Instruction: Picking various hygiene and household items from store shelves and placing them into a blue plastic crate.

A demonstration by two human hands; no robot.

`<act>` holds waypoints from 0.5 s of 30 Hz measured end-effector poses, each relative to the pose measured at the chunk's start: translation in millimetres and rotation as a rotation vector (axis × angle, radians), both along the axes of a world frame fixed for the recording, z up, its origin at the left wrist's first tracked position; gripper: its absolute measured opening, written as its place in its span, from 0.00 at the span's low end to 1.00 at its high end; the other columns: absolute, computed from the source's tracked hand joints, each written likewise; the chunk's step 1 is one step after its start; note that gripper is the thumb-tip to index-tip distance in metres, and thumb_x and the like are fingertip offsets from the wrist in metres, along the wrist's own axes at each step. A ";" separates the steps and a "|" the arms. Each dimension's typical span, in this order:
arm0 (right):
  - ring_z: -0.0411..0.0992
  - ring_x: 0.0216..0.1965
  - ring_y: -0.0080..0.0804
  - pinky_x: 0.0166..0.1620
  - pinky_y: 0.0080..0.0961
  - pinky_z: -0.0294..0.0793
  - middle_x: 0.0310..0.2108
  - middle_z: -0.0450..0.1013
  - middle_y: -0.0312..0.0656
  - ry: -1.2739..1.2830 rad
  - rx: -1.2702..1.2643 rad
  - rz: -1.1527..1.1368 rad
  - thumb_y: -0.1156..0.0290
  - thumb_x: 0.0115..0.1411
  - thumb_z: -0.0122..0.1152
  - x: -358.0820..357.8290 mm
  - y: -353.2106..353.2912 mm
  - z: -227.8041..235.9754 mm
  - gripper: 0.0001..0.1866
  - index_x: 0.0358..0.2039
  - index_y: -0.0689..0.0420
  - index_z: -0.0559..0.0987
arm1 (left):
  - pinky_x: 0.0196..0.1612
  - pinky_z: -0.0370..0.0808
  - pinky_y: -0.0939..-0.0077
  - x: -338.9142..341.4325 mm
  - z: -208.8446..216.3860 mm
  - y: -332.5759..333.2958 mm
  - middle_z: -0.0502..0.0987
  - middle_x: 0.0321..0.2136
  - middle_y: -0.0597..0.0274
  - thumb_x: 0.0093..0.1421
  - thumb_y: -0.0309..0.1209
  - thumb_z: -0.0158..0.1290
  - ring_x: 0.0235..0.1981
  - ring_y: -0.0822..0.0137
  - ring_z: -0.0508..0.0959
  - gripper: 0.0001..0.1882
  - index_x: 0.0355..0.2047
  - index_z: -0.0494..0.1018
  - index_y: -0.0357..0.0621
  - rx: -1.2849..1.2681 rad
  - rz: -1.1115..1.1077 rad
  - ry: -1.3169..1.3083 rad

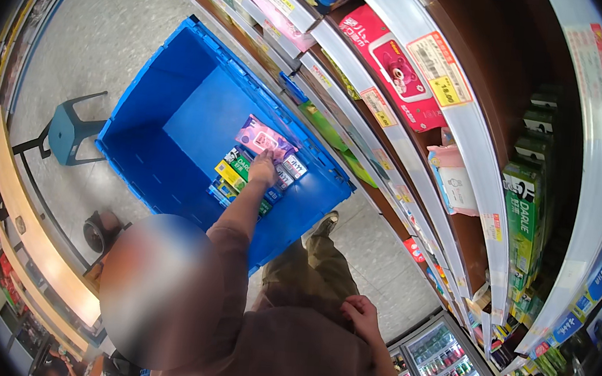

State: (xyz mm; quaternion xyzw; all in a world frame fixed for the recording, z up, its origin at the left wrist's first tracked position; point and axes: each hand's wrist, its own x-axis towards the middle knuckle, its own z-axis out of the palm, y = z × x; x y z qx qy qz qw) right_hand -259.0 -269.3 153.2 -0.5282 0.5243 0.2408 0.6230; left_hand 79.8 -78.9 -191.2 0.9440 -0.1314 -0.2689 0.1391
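Note:
My left hand reaches down into a large blue plastic crate. Its fingers are closed on the near edge of a pink and purple pack of wet wipes, which lies on top of small boxes at the crate's right end. Just beside the hand are green toothpaste boxes, a yellow box and small white and dark packs. My right hand hangs near my trouser leg, fingers loosely bent and apart, with nothing visible in it.
Shelves run along the right, carrying a red wipes pack, a pale pink wipes pack and green toothpaste boxes. A blue-grey stool stands left of the crate. At lower right is a lit drinks fridge. A blurred patch covers the lower left.

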 end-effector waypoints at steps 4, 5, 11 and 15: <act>0.75 0.32 0.20 0.35 0.19 0.75 0.31 0.77 0.37 -0.027 -0.070 -0.001 0.74 0.61 0.65 11.2 -2.3 3.0 0.10 0.42 0.60 0.76 | 0.52 0.74 0.56 14.9 43.1 -13.7 0.76 0.45 0.45 0.57 0.29 0.55 0.47 0.45 0.76 0.17 0.46 0.74 0.38 -0.299 0.233 -0.043; 0.74 0.31 0.18 0.35 0.18 0.74 0.30 0.76 0.35 -0.079 -0.128 0.024 0.75 0.61 0.65 12.2 -1.9 0.0 0.10 0.42 0.60 0.76 | 0.49 0.74 0.55 16.7 55.8 -13.0 0.77 0.41 0.45 0.56 0.28 0.54 0.44 0.44 0.76 0.13 0.42 0.75 0.37 -0.402 0.270 -0.140; 0.70 0.28 0.14 0.34 0.14 0.70 0.29 0.74 0.32 -0.267 -0.411 0.009 0.78 0.59 0.66 38.6 -24.0 9.0 0.10 0.41 0.60 0.75 | 0.39 0.76 0.59 23.8 224.7 -65.1 0.75 0.33 0.49 0.54 0.20 0.52 0.34 0.48 0.77 0.08 0.35 0.74 0.40 -0.812 0.149 -0.267; 0.74 0.33 0.20 0.36 0.17 0.73 0.44 0.76 0.41 -0.516 -0.966 -0.003 0.78 0.58 0.67 82.7 -72.5 17.2 0.16 0.46 0.63 0.74 | 0.35 0.78 0.63 11.1 317.8 -106.8 0.75 0.33 0.51 0.50 0.17 0.52 0.33 0.50 0.79 0.15 0.39 0.75 0.41 -1.108 -0.035 -0.338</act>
